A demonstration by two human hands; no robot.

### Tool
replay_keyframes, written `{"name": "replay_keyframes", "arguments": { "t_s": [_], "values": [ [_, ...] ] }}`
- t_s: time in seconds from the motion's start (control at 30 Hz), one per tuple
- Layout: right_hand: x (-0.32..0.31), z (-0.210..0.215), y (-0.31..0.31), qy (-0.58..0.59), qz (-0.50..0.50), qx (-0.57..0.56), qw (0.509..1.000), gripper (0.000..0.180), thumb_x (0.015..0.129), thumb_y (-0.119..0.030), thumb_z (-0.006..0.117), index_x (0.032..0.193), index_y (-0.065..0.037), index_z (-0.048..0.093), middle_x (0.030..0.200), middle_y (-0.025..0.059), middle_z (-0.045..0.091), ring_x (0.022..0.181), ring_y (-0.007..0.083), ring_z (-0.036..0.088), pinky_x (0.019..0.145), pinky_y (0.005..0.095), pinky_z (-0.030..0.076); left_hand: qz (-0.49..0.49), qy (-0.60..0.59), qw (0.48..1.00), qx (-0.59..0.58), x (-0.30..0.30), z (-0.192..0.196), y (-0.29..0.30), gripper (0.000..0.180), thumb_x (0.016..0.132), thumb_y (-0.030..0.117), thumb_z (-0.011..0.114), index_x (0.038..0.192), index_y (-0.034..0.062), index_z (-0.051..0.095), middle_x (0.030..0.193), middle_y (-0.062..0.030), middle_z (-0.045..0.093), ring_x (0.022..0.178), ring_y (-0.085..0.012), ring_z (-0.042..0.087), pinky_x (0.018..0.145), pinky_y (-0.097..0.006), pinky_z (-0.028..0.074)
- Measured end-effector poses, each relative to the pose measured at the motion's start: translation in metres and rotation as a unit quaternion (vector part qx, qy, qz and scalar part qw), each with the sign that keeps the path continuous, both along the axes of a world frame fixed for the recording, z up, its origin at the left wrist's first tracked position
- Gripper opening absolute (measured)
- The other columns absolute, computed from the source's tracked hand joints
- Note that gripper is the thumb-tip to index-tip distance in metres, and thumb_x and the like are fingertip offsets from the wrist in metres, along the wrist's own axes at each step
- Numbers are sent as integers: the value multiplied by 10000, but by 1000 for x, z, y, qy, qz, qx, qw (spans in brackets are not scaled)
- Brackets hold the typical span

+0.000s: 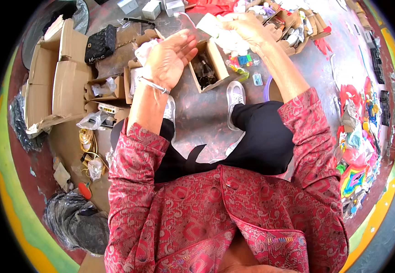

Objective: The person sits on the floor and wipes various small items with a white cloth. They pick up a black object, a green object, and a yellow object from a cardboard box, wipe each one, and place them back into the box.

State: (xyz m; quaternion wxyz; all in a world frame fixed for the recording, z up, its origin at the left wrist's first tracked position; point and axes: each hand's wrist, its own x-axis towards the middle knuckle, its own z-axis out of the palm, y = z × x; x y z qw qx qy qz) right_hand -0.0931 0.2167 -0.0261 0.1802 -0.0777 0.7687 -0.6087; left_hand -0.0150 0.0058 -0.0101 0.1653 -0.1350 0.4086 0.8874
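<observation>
My right hand (245, 28) reaches forward, its fingers closed on a white crumpled thing (234, 43) that looks like thin cloth or soft plastic. Beside it is a stiffer white flap (208, 25); I cannot tell whether the two are one piece. My left hand (172, 57) is raised with the palm turned inward, fingers outstretched and slightly curled, holding nothing. Below and between the hands stands an uncovered cardboard box (220, 61) with dark, shiny items (203, 68) inside. Small colourful packages (243, 61) lie to its right.
At left are a large cardboard box (70, 86), a black quilted handbag (101, 43), smaller boxes (98, 96) and a yellow cable (87, 140). Far ahead right sits a carton of mixed items (293, 29). A colourful heap (359, 141) lies at right, a purple ring (266, 89) nearer.
</observation>
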Motion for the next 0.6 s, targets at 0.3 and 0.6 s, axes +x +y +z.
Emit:
{"name": "replay_keyframes", "arguments": {
  "t_s": [0.3,0.6],
  "values": [
    [-21,-146,-2,-52,-31,270,961,229,610,-204,638,578,15,580,522,96,556,479,198,523,479,330,418,50,-47,996,63,3,10,-26,267,823,55,519,1064,-56,495,1045,-150,559,860,-178,568,761,-273,477],
    [-32,-239,-62,-212,-38,243,946,266,779,-234,516,725,-3,638,727,183,629,692,297,638,601,377,496,17,-74,997,33,-2,2,-27,278,839,60,500,1095,-47,485,1013,-134,540,835,-172,538,707,-244,467]
  ]
}}
